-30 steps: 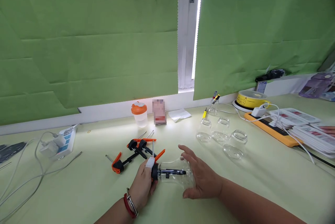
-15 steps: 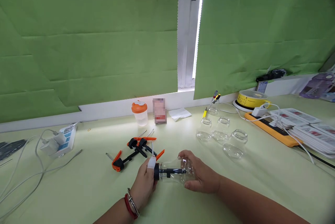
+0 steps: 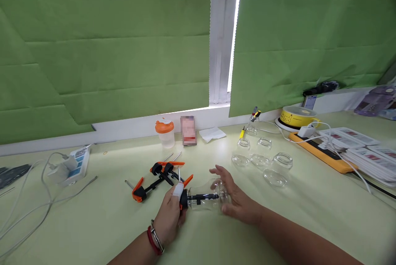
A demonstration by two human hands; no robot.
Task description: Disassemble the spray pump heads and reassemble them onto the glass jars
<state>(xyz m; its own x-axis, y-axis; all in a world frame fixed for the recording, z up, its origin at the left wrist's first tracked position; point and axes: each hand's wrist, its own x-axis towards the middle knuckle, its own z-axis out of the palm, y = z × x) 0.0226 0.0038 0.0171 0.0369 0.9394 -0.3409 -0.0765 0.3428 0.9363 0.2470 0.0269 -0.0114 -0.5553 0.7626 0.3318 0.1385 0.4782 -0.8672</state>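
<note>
A clear glass bottle (image 3: 202, 190) lies sideways between my hands, with a black stem running inside it. Its black dispenser top (image 3: 183, 199), which has an orange lever and a metal nozzle, is gripped by my left hand (image 3: 171, 213); white tape wraps the thumb. At the bottle's base, my right hand (image 3: 243, 203) is open with fingers spread; whether the thumb touches the glass I cannot tell. Beyond my left hand, several similar black tops with orange levers (image 3: 140, 193) lie in a group. Empty glass bottles (image 3: 280, 170) stand to the right.
An orange-lidded cup (image 3: 165, 135), a small pink box (image 3: 188, 131) and a white paper (image 3: 212, 134) are along the back. Screwdrivers (image 3: 256, 113) stand in a far bottle. A yellow-edged power strip (image 3: 328, 155) is at right; another strip (image 3: 81, 165) with white cables is at left.
My right hand's fingers have loosened from around the bottle's base and spread apart. The bottle, still in my left hand, has shifted slightly left and away.
</note>
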